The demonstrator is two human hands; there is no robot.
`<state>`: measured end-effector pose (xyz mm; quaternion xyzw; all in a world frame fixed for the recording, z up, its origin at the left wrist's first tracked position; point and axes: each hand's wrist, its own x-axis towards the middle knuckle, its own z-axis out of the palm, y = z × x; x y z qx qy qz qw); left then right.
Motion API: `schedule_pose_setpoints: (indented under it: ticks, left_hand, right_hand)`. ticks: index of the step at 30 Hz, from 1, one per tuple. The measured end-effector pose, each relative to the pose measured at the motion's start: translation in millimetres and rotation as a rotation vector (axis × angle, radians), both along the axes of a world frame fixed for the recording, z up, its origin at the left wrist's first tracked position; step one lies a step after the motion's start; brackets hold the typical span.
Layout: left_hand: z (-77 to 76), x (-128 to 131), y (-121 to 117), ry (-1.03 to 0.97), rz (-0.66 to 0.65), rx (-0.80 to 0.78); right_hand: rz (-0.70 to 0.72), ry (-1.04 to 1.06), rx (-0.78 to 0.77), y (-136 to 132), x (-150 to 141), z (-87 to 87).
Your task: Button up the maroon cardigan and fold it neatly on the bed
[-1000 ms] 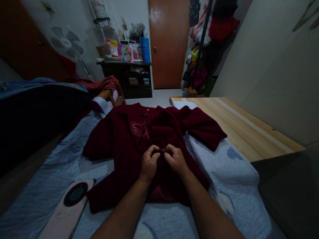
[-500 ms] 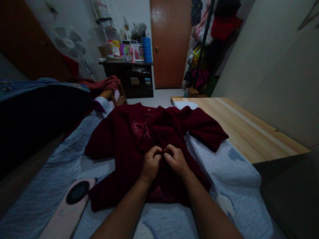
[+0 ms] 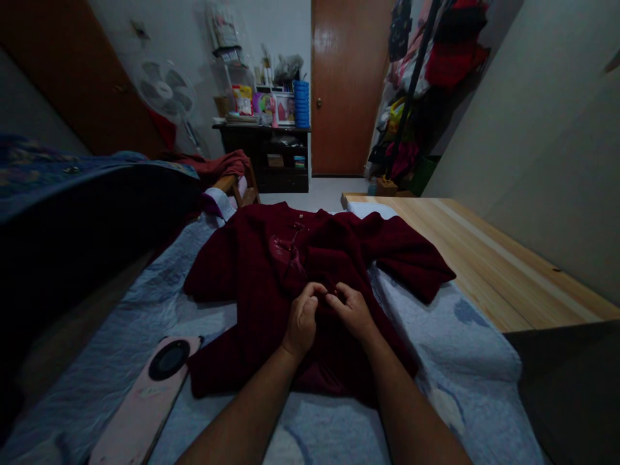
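Note:
A dark red garment (image 3: 252, 258) lies spread face up on a pale quilted blanket (image 3: 465, 336). My left hand (image 3: 303, 320) and my right hand (image 3: 354, 312) meet at the middle of its front, fingers curled and pinching the fabric at the opening. The small button seen between the fingertips earlier is now hidden by my fingers. Further up the front, another fastening (image 3: 295, 226) and a shiny patch (image 3: 283, 247) show near the collar.
A pink phone (image 3: 145, 400) lies camera side up on the blanket at the lower left. A bare wooden bed board (image 3: 489, 258) runs along the right. A dark pile of clothes (image 3: 82, 219) rises on the left. A fan, shelf and door stand at the back.
My head has turned a little left, so everything sits further right in view. My fingertips have closed together over the small button on the garment's front.

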<state>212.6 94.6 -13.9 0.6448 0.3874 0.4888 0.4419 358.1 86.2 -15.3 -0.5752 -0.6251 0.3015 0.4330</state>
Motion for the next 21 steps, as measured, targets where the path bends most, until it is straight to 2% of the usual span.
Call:
schedule_pose_setpoints:
  ticks: [4, 9, 21]
  left_hand:
    - [-3.3, 3.3, -0.4, -0.036, 0.090, -0.106]
    - [-3.3, 6.6, 1.6, -0.042, 0.211, -0.058]
    - [3.6, 8.5, -2.8, 0.033, 0.238, -0.018]
  right_hand:
    - [0.043, 0.062, -0.017, 1.4, 0.8, -0.2]
    - [0.095, 0.100, -0.049, 0.7, 0.1, 0.8]
    - [0.049, 0.052, 0.013, 0.6, -0.9, -1.3]
